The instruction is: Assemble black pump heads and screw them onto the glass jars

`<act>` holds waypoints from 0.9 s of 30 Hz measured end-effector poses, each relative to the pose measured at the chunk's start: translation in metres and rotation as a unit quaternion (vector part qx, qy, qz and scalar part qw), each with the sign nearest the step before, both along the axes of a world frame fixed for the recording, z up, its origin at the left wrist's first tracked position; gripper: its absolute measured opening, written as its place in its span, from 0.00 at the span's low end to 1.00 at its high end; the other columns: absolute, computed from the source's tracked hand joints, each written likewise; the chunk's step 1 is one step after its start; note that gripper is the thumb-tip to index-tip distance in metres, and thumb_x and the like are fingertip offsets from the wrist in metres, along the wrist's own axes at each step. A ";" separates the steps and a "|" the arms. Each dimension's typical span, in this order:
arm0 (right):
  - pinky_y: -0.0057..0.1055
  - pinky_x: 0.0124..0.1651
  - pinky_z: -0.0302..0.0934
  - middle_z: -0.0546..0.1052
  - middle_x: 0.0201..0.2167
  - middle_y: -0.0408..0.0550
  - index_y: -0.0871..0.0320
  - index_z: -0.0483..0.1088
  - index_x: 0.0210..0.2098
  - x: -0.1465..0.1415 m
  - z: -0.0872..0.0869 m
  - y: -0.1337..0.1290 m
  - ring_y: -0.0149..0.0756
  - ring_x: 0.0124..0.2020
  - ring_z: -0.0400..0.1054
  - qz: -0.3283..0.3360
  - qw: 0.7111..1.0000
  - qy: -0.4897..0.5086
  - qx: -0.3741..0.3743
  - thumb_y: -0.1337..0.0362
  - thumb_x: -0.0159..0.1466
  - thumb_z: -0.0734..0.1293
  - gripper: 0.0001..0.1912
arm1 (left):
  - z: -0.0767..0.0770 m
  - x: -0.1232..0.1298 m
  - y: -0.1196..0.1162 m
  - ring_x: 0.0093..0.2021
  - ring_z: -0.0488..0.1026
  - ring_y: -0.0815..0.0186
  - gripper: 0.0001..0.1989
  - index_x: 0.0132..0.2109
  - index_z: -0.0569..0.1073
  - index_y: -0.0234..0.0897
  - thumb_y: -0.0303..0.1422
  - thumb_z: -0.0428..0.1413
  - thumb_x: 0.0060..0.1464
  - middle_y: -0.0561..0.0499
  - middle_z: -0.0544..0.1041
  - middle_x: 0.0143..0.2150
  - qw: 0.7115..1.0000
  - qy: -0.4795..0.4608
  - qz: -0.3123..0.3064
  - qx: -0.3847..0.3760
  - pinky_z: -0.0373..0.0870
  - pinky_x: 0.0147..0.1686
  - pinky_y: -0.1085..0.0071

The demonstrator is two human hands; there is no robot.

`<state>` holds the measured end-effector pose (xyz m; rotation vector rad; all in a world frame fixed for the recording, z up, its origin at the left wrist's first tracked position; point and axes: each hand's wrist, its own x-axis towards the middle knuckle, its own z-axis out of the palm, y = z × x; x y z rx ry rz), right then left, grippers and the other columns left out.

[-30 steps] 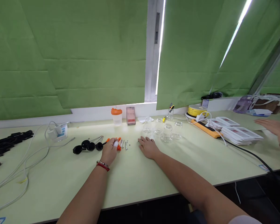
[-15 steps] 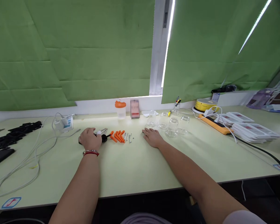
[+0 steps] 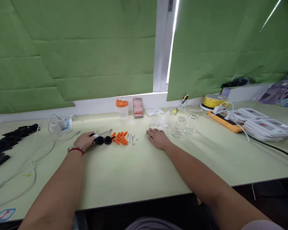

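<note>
My left hand (image 3: 84, 141), wearing bracelets, is at the left end of a small group of parts, its fingers curled together. A white bit and something dark show at the fingertips; what they grip is unclear. Right beside it lie two black round pieces (image 3: 103, 140), with thin metal rods (image 3: 106, 132) behind them. Orange angled pieces (image 3: 121, 138) and several silver screws (image 3: 130, 138) follow to the right. My right hand (image 3: 158, 138) rests flat and open on the table, fingers spread, holding nothing, just left of several clear glass vessels (image 3: 179, 127).
An orange-lidded cup (image 3: 122, 108) and an upright box (image 3: 138, 108) stand at the back. White cables (image 3: 33, 159), a power strip (image 3: 64, 125) and black parts (image 3: 13, 140) lie left. An orange power strip (image 3: 225, 122) and stacked white cards (image 3: 266, 128) lie right.
My left hand has shifted left, uncovering the black round pieces. My right hand stays flat in place. The view has tilted slightly downward.
</note>
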<state>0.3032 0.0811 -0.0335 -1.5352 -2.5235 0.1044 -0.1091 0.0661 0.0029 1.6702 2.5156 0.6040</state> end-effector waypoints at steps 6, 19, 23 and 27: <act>0.47 0.59 0.42 0.53 0.65 0.46 0.51 0.51 0.63 0.002 -0.001 0.000 0.49 0.63 0.47 0.003 1.000 0.002 0.005 0.54 0.67 0.47 0.27 | -0.007 0.012 0.007 0.47 0.73 0.54 0.22 0.48 0.75 0.46 0.43 0.54 0.44 0.51 0.76 0.50 0.999 -0.008 -0.035 -0.025 0.66 0.42 0.67; 0.48 0.59 0.44 0.55 0.65 0.45 0.52 0.52 0.63 0.002 -0.001 0.000 0.50 0.63 0.48 0.003 1.000 0.010 0.007 0.54 0.67 0.48 0.26 | -0.008 0.040 0.005 0.46 0.73 0.56 0.21 0.49 0.74 0.48 0.43 0.52 0.47 0.52 0.77 0.49 0.998 0.005 -0.059 -0.026 0.66 0.39 0.69; 0.49 0.59 0.43 0.54 0.65 0.46 0.52 0.52 0.63 0.003 -0.001 0.000 0.51 0.63 0.47 -0.005 1.000 0.008 0.004 0.54 0.67 0.48 0.27 | -0.010 0.051 0.004 0.47 0.72 0.56 0.21 0.50 0.73 0.49 0.44 0.52 0.48 0.53 0.76 0.50 0.997 0.008 -0.066 -0.024 0.66 0.39 0.69; 0.49 0.59 0.43 0.53 0.65 0.47 0.52 0.51 0.63 0.004 0.000 -0.001 0.51 0.63 0.47 -0.010 1.000 0.006 0.000 0.54 0.67 0.48 0.27 | -0.010 0.064 0.002 0.47 0.72 0.56 0.21 0.50 0.73 0.50 0.43 0.51 0.48 0.53 0.76 0.51 0.997 0.009 -0.072 -0.025 0.66 0.40 0.69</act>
